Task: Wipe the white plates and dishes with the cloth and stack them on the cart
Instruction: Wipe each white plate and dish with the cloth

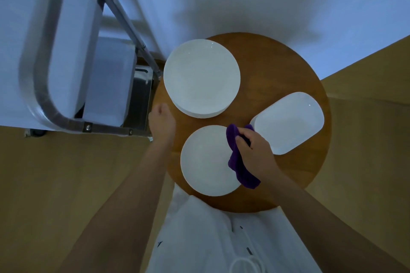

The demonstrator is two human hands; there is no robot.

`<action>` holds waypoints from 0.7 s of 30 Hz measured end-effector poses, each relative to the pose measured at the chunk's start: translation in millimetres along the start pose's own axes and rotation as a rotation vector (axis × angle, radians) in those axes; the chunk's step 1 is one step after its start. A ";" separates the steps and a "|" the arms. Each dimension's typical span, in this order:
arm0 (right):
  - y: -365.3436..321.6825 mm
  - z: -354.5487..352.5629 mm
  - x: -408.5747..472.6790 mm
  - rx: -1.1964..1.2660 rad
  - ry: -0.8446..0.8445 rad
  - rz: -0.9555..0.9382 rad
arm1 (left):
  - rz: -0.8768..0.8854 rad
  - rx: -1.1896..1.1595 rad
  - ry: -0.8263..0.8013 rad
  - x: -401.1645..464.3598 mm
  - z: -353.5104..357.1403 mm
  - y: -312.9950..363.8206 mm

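On a round wooden table [277,68] lie a stack of large white plates [202,77] at the back left, a smaller white plate [206,162] at the front, and a white rectangular dish [288,122] on the right. My right hand [255,148] grips a purple cloth [238,162] at the right rim of the front plate, between it and the dish. My left hand [162,122] hovers over the table's left edge beside the plate stack, fingers curled, holding nothing.
A metal cart [66,55] with a curved tube handle stands to the left of the table, its shelves covered with white sheets. White wall behind, wooden floor below. My white clothing [199,239] shows under the table's near edge.
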State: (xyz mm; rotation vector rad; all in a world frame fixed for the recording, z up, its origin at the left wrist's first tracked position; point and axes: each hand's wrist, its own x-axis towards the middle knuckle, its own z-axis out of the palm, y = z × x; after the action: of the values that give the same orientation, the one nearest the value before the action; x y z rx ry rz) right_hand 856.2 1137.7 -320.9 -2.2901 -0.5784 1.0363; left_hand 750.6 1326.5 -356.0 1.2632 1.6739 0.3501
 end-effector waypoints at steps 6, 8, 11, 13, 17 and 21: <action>-19.3 0.9 6.3 0.053 0.026 0.014 | 0.227 0.447 -0.200 40.1 5.8 49.5; -25.7 -0.6 8.9 0.057 0.036 0.010 | 0.228 0.479 -0.141 48.0 8.2 51.9; -35.3 -4.2 12.0 0.058 0.060 0.018 | 0.146 0.449 -0.081 54.6 10.6 54.3; -41.4 -5.9 13.4 0.056 0.077 0.016 | 0.150 0.452 -0.073 52.9 11.3 53.2; -52.4 -8.4 15.0 0.082 0.090 0.014 | 0.257 0.488 -0.033 49.2 9.6 52.8; -61.6 -8.9 15.8 0.134 0.097 0.016 | 0.236 0.283 -0.091 51.8 5.3 64.0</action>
State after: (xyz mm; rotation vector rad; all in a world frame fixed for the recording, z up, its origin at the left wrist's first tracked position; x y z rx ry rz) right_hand 863.3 1190.6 -285.1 -2.2164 -0.4388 0.9370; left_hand 792.3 1396.0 -340.5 1.6690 1.5369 0.1965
